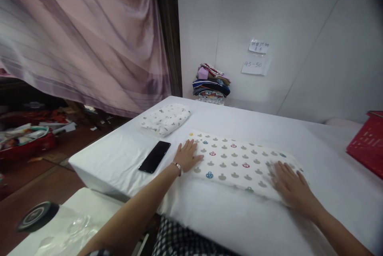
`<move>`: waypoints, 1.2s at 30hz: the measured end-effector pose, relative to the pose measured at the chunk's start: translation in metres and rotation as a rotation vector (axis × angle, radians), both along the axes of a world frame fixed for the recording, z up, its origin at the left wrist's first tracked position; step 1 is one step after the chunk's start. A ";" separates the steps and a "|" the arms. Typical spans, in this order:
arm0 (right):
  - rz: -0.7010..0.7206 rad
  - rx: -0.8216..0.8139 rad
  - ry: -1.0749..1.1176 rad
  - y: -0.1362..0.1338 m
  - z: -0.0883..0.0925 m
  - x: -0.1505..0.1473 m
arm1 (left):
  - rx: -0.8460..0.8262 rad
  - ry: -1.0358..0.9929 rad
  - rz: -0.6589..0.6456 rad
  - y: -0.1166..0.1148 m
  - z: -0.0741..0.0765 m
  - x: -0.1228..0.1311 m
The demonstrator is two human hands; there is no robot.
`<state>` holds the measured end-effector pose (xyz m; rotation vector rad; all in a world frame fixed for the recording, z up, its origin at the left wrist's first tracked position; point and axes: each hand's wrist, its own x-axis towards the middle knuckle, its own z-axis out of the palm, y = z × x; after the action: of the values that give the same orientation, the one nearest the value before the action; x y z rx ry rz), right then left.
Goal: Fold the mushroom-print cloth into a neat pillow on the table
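A long folded white cloth [229, 160] printed with grey, red, blue and green mushroom shapes lies flat on the white-covered table [233, 216]. At its left end rests my left hand [188, 156], palm down with fingers spread and a bracelet at the wrist. My right hand [289, 184] lies flat on the right end, fingers stretched out and slightly blurred. Neither hand grips anything. Left of my left hand is a black phone [154, 156]. Behind the phone sits a second folded white cloth [167, 118] with a small dark print.
A pile of folded fabrics [211, 84] stands beyond the far table edge, by the wall. A red basket [367, 144] is at the right. A lower white surface [86, 204] at front left holds clear plastic. A pinkish curtain [119, 28] hangs at left.
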<state>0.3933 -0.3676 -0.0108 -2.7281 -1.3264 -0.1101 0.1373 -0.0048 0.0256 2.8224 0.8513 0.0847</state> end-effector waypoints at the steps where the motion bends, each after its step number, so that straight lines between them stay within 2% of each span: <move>1: 0.018 -0.011 0.025 -0.001 -0.005 -0.006 | 0.010 0.006 -0.012 -0.005 -0.002 -0.004; 5: 0.019 -0.003 0.064 -0.004 -0.015 -0.015 | 0.012 0.028 0.006 -0.014 -0.010 -0.009; 9: 0.017 -0.016 0.124 -0.003 -0.005 -0.015 | -0.022 0.013 0.007 -0.012 -0.008 -0.008; 12: 0.025 0.014 0.090 -0.002 0.000 -0.019 | -0.017 -0.031 0.037 -0.011 -0.006 -0.013; 15: 0.058 0.024 0.030 -0.003 -0.004 -0.023 | 0.014 -0.054 0.105 -0.010 -0.009 -0.020; 18: 0.063 -0.026 0.058 -0.005 -0.009 -0.024 | -0.021 -0.013 0.127 -0.008 -0.011 -0.025; 20: 0.052 -0.042 0.077 -0.002 -0.005 -0.026 | -0.028 0.001 0.132 -0.009 -0.009 -0.025; 23: 0.102 -0.013 0.067 0.014 0.012 -0.041 | 0.059 -0.040 0.146 -0.022 -0.003 -0.020; 25: 0.203 0.019 0.053 0.035 0.025 -0.060 | 0.129 -0.097 0.089 -0.040 0.001 -0.016; 28: 0.382 0.027 0.058 0.070 0.035 -0.094 | 0.156 -0.152 -0.112 -0.067 -0.002 -0.011; 30: 0.481 0.015 0.075 0.088 0.033 -0.111 | 0.140 -0.147 -0.202 -0.078 -0.008 -0.010; 32: 0.535 -0.002 0.093 0.099 0.026 -0.120 | 0.113 -0.133 -0.225 -0.081 -0.015 -0.011; 36: 0.550 -0.019 0.109 0.100 0.014 -0.121 | 0.093 -0.148 -0.238 -0.078 -0.019 -0.016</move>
<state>0.2719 -0.2679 0.0033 -2.2380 -1.9794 0.0958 0.1215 -0.0828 0.0064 2.9350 0.4876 0.3018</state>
